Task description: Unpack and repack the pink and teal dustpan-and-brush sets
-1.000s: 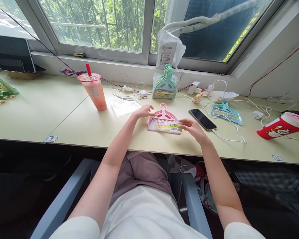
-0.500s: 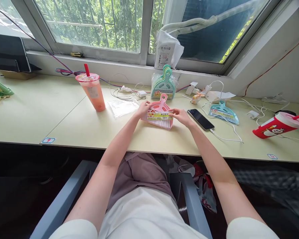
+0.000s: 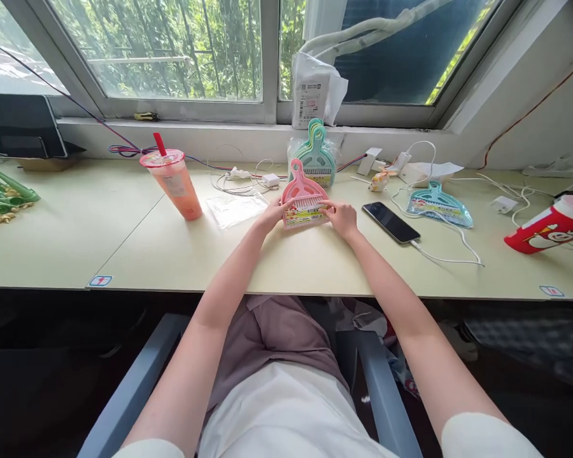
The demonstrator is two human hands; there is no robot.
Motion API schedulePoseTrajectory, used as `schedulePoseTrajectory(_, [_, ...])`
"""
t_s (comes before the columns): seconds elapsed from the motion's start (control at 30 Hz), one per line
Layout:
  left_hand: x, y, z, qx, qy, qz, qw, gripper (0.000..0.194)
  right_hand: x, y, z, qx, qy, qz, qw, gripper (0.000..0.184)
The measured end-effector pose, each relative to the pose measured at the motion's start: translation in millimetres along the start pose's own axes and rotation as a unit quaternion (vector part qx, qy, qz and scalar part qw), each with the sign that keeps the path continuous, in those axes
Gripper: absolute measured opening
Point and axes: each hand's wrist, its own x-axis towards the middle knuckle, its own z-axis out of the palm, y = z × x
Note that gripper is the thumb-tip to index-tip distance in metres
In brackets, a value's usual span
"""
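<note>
A pink mini brush-and-dustpan set [image 3: 304, 193] with a yellow label stands tilted upright on the pale desk [image 3: 124, 235]. My left hand [image 3: 274, 212] grips its left side and my right hand [image 3: 340, 215] grips its right side, fingers curled on the label band. Right behind it a bagged stack of teal and green dustpan sets [image 3: 316, 154] leans against the window ledge. A single teal set [image 3: 438, 205] lies flat to the right.
An orange drink cup with a red straw [image 3: 172, 182] stands to the left, beside an empty clear bag [image 3: 236, 208]. A black phone [image 3: 391, 222] on a white cable lies right of my hands. A red cup [image 3: 549, 229] lies far right. Chargers and cables line the back.
The pink set has gone from lying flat near the desk edge to standing up further back, close to the bagged stack. Both hands moved forward with it.
</note>
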Motion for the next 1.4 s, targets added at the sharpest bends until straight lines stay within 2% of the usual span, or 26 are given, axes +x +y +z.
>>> schedulePoseTrajectory(0.1, [0, 2, -0.3, -0.041, -0.029, -0.009, 0.999, 0.064, 2, 1, -2, -0.009, 0.000, -0.001, 1.000, 0.029])
schedulePoseTrajectory(0.33, [-1, 0, -4.5, -0.028, -0.022, 0.022, 0.999, 0.067, 3, 2, -1, 0.003, 0.005, -0.003, 1.000, 0.038])
schedulePoseTrajectory(0.43, [2, -2, -3.3, -0.018, -0.003, 0.040, 0.999, 0.067, 4, 2, 3, 0.022, 0.060, -0.003, 0.998, 0.048])
schedulePoseTrajectory(0.5, [4, -2, -2.5, -0.035, 0.028, 0.041, 0.998, 0.068, 6, 1, 7, 0.053, 0.117, 0.031, 0.991, 0.055])
schedulePoseTrajectory(0.57, [7, -1, -2.4, -0.078, 0.072, 0.034, 0.994, 0.069, 7, -4, 11, 0.145, 0.142, 0.113, 0.973, 0.060])
schedulePoseTrajectory(0.6, [7, 1, -2.9, -0.104, 0.089, 0.032, 0.990, 0.069, 7, -8, 13, 0.221, 0.126, 0.164, 0.953, 0.060])
schedulePoseTrajectory(0.67, [7, 3, -4.4, -0.154, 0.109, 0.031, 0.982, 0.067, 5, -20, 17, 0.400, 0.043, 0.249, 0.881, 0.053])
schedulePoseTrajectory(0.73, [5, 6, -5.5, -0.185, 0.110, 0.024, 0.976, 0.061, 0, -36, 20, 0.542, -0.051, 0.267, 0.796, 0.041])
schedulePoseTrajectory(0.77, [3, 7, -5.3, -0.193, 0.107, 0.019, 0.975, 0.058, -4, -43, 21, 0.584, -0.083, 0.251, 0.767, 0.036])
schedulePoseTrajectory(0.8, [2, 7, -4.2, -0.198, 0.104, 0.015, 0.975, 0.056, -7, -50, 21, 0.612, -0.103, 0.228, 0.751, 0.031])
schedulePoseTrajectory(0.9, [-2, 4, 4.7, -0.194, 0.085, 0.011, 0.977, 0.055, -13, -61, 22, 0.643, -0.108, 0.179, 0.736, 0.022])
schedulePoseTrajectory(1.07, [-4, 1, 22.7, -0.177, 0.053, 0.008, 0.983, 0.062, -14, -50, 22, 0.657, -0.025, 0.241, 0.714, 0.014])
schedulePoseTrajectory(1.23, [-9, 10, 25.3, -0.148, 0.013, 0.034, 0.988, 0.069, -12, -46, 20, 0.658, -0.011, 0.266, 0.705, 0.012])
schedulePoseTrajectory(1.33, [-14, 17, 26.4, -0.088, -0.010, 0.059, 0.994, 0.077, -13, -47, 18, 0.659, -0.012, 0.258, 0.707, 0.012])
schedulePoseTrajectory(1.4, [-16, 24, 25.5, 0.009, -0.006, 0.035, 0.999, 0.072, -13, -46, 17, 0.660, -0.007, 0.245, 0.711, 0.014])
